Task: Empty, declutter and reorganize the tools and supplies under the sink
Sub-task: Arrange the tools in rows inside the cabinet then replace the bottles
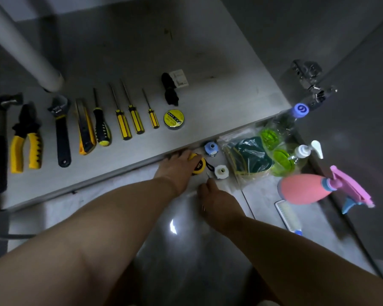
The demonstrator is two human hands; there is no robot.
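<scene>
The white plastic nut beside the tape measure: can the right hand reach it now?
Probably yes. The right hand lies just below the white nut, and nothing stands between them; the left hand is busy on the tape measure.

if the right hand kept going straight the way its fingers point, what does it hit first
Probably the white threaded plastic fitting, which lies just ahead of the right hand. The black wrist strap of the yellow tape measure lies close to that line too; depth is hard to judge here.
</scene>
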